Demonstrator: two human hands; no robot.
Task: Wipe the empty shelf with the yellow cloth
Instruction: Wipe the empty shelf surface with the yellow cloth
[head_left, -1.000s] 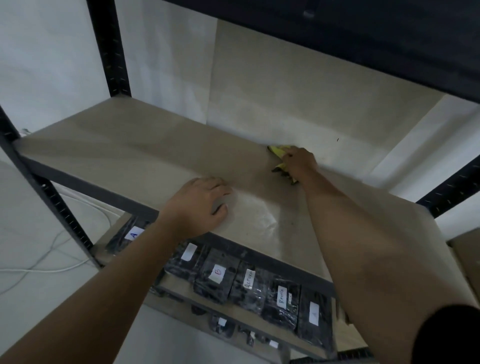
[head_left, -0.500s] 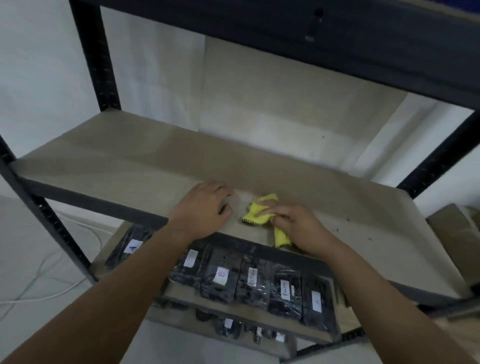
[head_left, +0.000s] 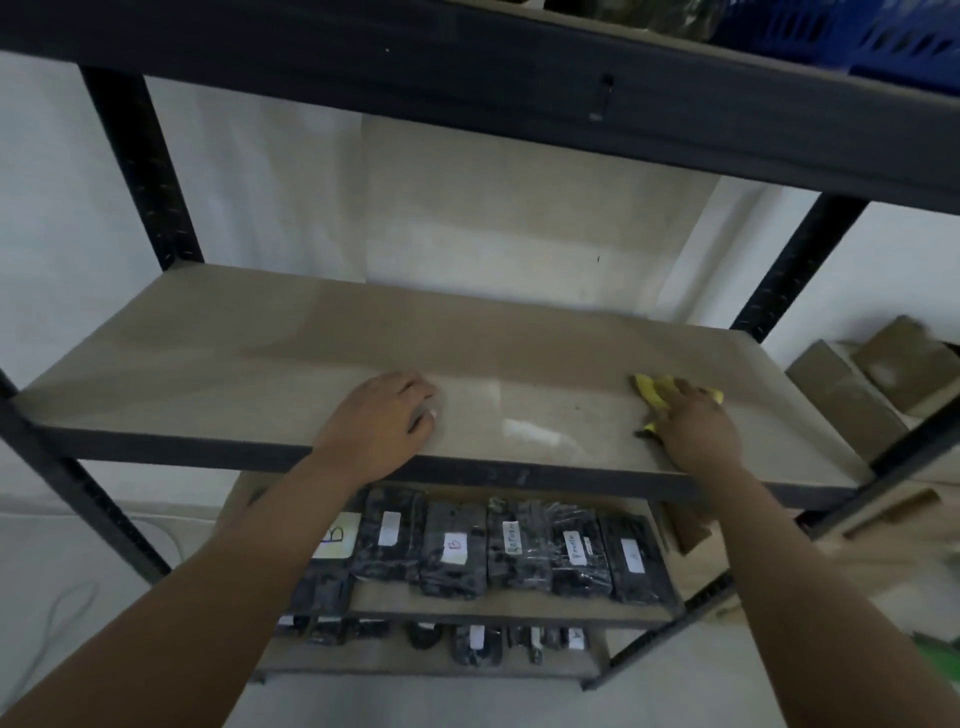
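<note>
The empty shelf (head_left: 260, 364) is a wide beige board in a dark metal rack, at chest height before me. My right hand (head_left: 696, 426) presses the yellow cloth (head_left: 653, 392) flat on the board's right part, near the front edge; most of the cloth is hidden under the palm. My left hand (head_left: 382, 421) rests palm down on the board's front edge near the middle, fingers slightly spread, holding nothing.
Dark wrapped packs with white labels (head_left: 498, 551) fill the lower shelf. An upper shelf beam (head_left: 467, 88) hangs overhead, with a blue crate (head_left: 841, 31) on top. Black uprights (head_left: 140, 171) stand at the corners. Cardboard boxes (head_left: 872, 379) sit to the right.
My right hand slid the cloth from the back of the shelf to its front middle, then right along the board. My left hand stayed on the front edge.
</note>
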